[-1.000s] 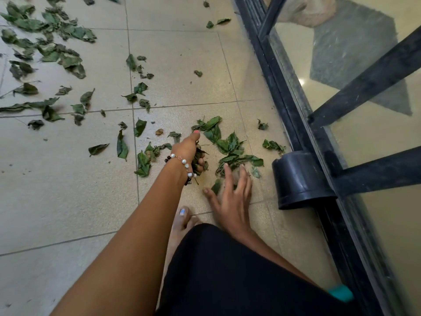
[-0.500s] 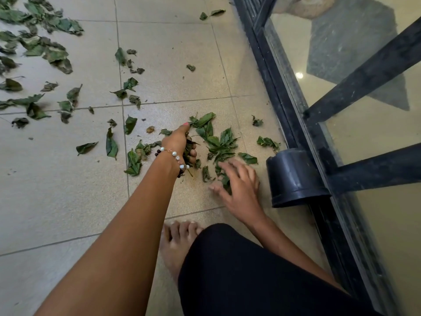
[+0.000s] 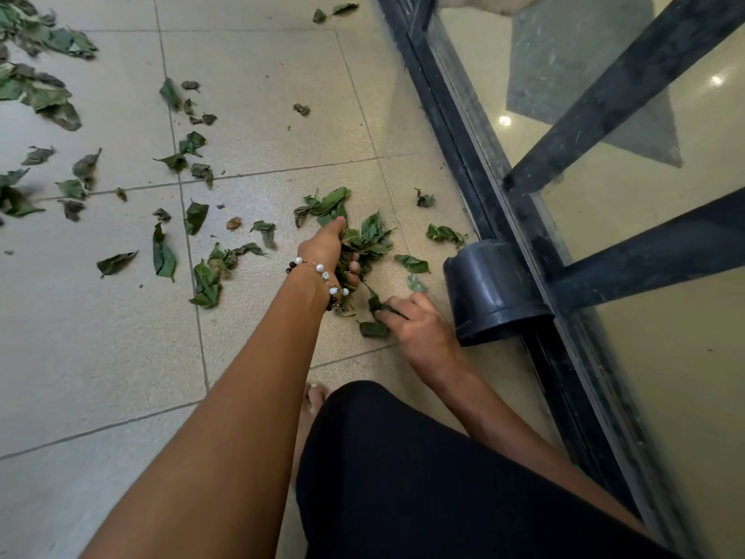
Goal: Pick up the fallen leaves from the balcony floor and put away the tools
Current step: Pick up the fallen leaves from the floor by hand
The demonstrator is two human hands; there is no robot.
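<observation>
The left hand (image 3: 328, 252) (bead bracelet at the wrist) grips a bunch of leaves (image 3: 365, 244), fingers curled round it. The right hand (image 3: 417, 320) pinches a leaf (image 3: 375, 304) on the floor (image 3: 100, 336), just beside a tipped black pot (image 3: 492, 288).

Matt, finely speckled beige floor tiles (image 3: 100, 336) with thin grout lines, strewn with dull green, crinkled leaves (image 3: 163, 256). At right, smooth dark plastic pot (image 3: 490, 290) with soft sheen, dusty black-painted metal railing (image 3: 463, 127), glossy glass panel (image 3: 665, 357). Near, plain black cloth (image 3: 423, 478); pearly, glossy bead bracelet (image 3: 320, 272).
</observation>
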